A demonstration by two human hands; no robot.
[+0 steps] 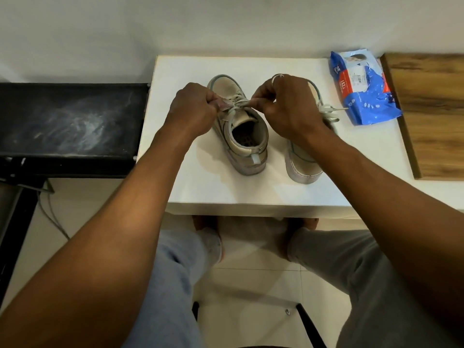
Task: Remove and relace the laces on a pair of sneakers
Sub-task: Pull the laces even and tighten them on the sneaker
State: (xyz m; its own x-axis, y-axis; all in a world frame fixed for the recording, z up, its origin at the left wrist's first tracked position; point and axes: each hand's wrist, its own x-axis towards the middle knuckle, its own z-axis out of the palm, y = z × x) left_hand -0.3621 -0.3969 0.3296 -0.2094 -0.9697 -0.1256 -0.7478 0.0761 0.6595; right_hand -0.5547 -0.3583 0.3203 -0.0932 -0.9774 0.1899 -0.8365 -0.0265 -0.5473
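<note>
Head view. Pair of beige sneakers side by side on the white bench (226, 189), toes away from the person and heels toward the near edge. Likely set this way so that the eyelet rows face upward, within reach of both arms.

Left sneaker (251, 156) upright, collar open, insole visible. Left hand (193, 106) with fingers curled, pinching one end of the lace (232, 114) at the left of the tongue. Right hand (286, 106) likewise curled, pinching the other end at the right. Lace stretched taut between the two hands across the top eyelets, apparently pulled in opposite directions to draw a crossing snug or to work a knot; not possible to tell which.

Right sneaker (303, 169) just beside, partly hidden under the right wrist, with its own lace (329, 110) trailing loose toward a blue packet (364, 94). Packet apart from both sneakers, beside a wooden board (431, 109) at the right of the bench. Dark padded surface (70, 121) to the left of the bench.

Judged stage: work at the top of the left sneaker; lacing of the right sneaker mostly hidden.
</note>
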